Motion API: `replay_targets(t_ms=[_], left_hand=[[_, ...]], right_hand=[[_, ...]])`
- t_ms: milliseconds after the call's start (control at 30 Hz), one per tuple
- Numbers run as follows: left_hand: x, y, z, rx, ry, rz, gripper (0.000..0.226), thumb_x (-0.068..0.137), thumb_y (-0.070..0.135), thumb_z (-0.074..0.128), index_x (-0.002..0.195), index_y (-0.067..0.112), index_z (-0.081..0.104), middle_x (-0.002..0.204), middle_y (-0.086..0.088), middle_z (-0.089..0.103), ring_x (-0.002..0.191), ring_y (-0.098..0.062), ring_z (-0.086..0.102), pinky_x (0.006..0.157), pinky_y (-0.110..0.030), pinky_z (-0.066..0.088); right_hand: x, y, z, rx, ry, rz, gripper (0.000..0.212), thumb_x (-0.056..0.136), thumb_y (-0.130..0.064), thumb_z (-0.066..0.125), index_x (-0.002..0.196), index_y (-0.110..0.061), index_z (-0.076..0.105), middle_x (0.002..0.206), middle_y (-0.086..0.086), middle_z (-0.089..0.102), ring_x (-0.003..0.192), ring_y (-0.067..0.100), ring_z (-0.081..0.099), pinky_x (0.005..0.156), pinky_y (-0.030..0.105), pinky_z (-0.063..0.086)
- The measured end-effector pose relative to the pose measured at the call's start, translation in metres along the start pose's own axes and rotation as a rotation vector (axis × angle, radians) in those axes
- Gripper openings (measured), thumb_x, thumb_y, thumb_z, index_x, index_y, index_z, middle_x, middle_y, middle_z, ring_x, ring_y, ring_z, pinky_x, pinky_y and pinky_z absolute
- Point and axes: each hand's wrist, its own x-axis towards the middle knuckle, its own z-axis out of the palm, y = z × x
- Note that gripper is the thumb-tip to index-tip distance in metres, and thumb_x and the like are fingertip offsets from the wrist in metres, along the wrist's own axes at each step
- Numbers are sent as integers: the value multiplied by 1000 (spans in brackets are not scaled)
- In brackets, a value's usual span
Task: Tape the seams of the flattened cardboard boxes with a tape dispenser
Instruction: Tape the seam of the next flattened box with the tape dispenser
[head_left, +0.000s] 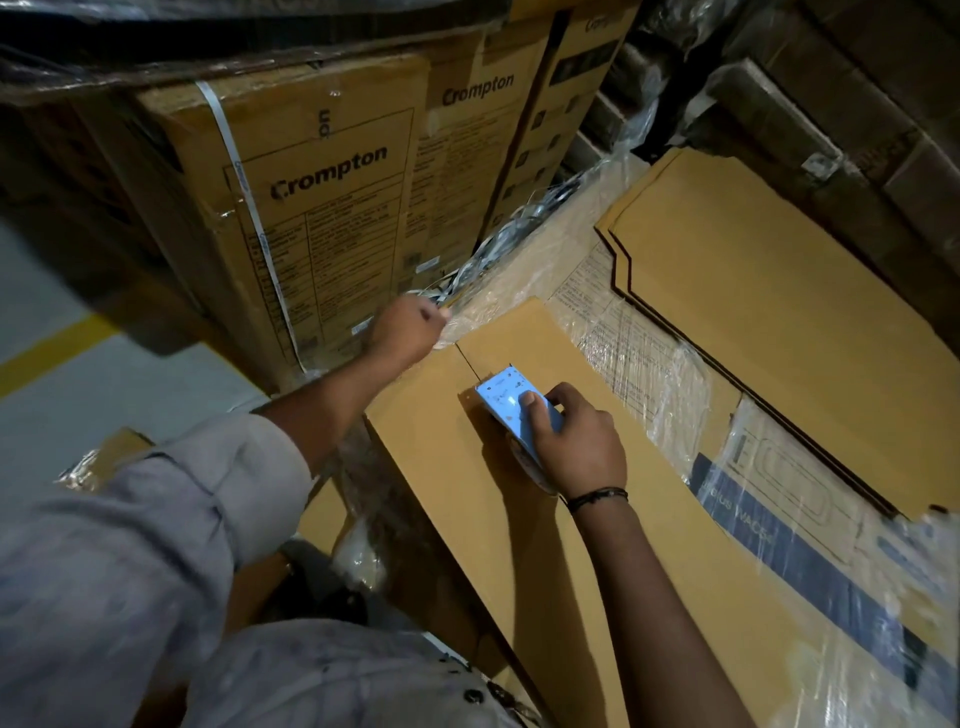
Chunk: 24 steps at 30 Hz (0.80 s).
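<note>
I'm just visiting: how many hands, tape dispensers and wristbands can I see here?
Hands: 2 (left hand, right hand)
Blue tape dispenser: 1
Dark wristband: 1
Total: 4

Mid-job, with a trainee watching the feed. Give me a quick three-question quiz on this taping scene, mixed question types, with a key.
1. Multiple choice: which hand grips the blue tape dispenser? A) left hand B) right hand C) neither
2. True or false: the dispenser is lifted well clear of the flattened cardboard box.
3. Fill in: the brand printed on the stacked boxes behind is ____.

Key: 1 B. 2 False, it sits against the box's top face. 3 Crompton.
</note>
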Motion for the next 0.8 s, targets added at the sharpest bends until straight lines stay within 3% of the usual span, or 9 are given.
replay_targets(t_ms=[33, 100, 167, 233, 400, 567, 733, 800], left_hand=[[-11, 13, 4, -24, 36, 92, 34, 103, 41, 62, 92, 13, 78, 76, -1, 70, 63, -17, 60, 60, -25, 45], [-29, 26, 18, 46, 39, 187, 41, 100, 52, 56, 88, 20, 79, 81, -7, 75, 67, -23, 67, 62, -31, 54], [-39, 27, 27, 143, 79, 187, 40, 102, 55, 53, 99, 27, 80, 96, -12, 77, 83, -32, 71, 71, -38, 58], [-44, 24, 31, 221, 145, 158, 42, 106, 55, 49, 114, 26, 79, 103, -16, 76, 91, -38, 70, 71, -37, 51], [-47, 25, 29, 212, 147, 156, 54, 106, 61, 41, 116, 22, 77, 99, -13, 76, 85, -34, 69, 71, -38, 52], [-53, 23, 24, 147, 114, 148, 59, 103, 67, 39, 113, 23, 77, 96, -7, 75, 84, -30, 68, 78, -43, 58], [-53, 25, 29, 103, 110, 187, 48, 107, 53, 46, 109, 17, 79, 88, -5, 69, 85, -31, 67, 73, -34, 44], [-52, 25, 30, 107, 117, 194, 49, 107, 54, 47, 113, 18, 79, 95, -9, 74, 88, -32, 68, 75, -34, 45]], right_hand=[[0, -1, -1, -4, -3, 2, 40, 97, -65, 41, 104, -30, 59, 92, 7, 64, 83, 27, 55, 65, 35, 49], [1, -2, -5, 10, -6, 4, 39, 98, -64, 41, 103, -29, 59, 93, 9, 64, 83, 29, 57, 67, 36, 51], [2, -1, -8, 27, -19, -5, 38, 98, -63, 42, 104, -30, 60, 96, 9, 65, 85, 28, 59, 71, 39, 54], [1, -2, -11, 36, -43, -33, 38, 98, -61, 43, 109, -30, 62, 99, 9, 65, 86, 27, 58, 73, 39, 54], [-11, 10, -24, 7, -80, -106, 41, 101, -58, 42, 115, -26, 63, 95, 6, 62, 86, 29, 59, 70, 37, 52], [-57, 82, -43, 43, -95, -107, 40, 98, -65, 43, 104, -30, 63, 91, 6, 71, 81, 25, 66, 66, 42, 58], [-132, 176, -83, 118, -100, -70, 34, 99, -66, 47, 99, -35, 61, 82, -6, 72, 72, 7, 69, 61, 42, 58], [-167, 209, -100, 118, -99, -29, 28, 99, -62, 50, 100, -36, 62, 80, -10, 73, 71, 4, 70, 58, 39, 58]])
